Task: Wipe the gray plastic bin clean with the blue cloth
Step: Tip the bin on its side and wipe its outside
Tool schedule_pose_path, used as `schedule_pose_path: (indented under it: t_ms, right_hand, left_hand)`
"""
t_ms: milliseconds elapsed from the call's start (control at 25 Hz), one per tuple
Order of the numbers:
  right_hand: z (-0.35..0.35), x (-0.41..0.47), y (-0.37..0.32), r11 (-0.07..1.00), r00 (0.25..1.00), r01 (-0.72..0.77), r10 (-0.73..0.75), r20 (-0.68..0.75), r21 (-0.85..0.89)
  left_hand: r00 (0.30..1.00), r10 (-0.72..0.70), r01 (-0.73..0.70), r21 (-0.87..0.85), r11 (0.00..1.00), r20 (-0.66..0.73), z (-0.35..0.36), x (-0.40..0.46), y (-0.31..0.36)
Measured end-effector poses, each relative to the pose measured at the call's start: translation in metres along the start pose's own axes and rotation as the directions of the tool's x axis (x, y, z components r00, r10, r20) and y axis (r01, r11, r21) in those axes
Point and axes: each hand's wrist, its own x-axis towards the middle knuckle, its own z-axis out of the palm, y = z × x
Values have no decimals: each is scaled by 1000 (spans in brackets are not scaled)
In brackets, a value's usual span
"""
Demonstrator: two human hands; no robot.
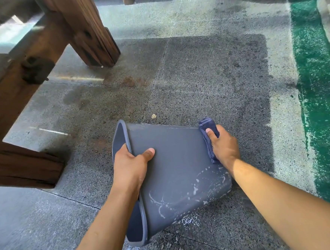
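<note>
sideways, white-streaked gray bin (174, 163) under blue cloth (208, 139)

Only 2 bare forearms and 2 hands of the person are visible. The left hand (131, 166) and the right hand (223, 146) wear no gloves, rings or watch. No sleeve reaches either forearm. The fingernails are short and plain.

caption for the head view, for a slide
Left hand grips the rim of a tipped gray plastic bin while the right hand presses a blue cloth against its base.
</note>
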Motion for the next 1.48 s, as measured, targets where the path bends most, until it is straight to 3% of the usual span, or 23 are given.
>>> schedule_pose_path:
  t_ms: [160,320,440,600,760,1000,1280,1480]
  right_hand:
    - [-12,5,21,994,994,-99,101,31,-39]
    - [-18,4,41,990,989,-117,123,78,-79]
    - [-19,-7,60,977,989,-70,94,113,-203]
    - [-20,-25,82,959,960,-280,279,-31,-36]
    - [-37,-22,63,944,936,-306,322,-144,121]
    - [-64,-15,-5,962,968,-100,153,-199,254]
    - [-111,-30,-82,974,983,185,-186,-6,127]
    - [-138,-53,-99,946,969,248,-243,-53,208]
  left_hand:
    - [1000,17,-17,18,1000,2,3,0,2]
    - [999,32,-32,22,999,-5,3,-1,4]
    - [1000,24,-24,28,999,-15,4,-3,5]
    - [1000,3,-3,17,1000,-5,4,-2,6]
    - [1000,7,-6,-35,999,23,6,-5,6]
    - [976,-93,126,-163,979,197,21,-21,28]
    - [947,3,51,-159,986,321,37,-38,45]
    - [953,13,19,-104,994,303,33,-40,53]
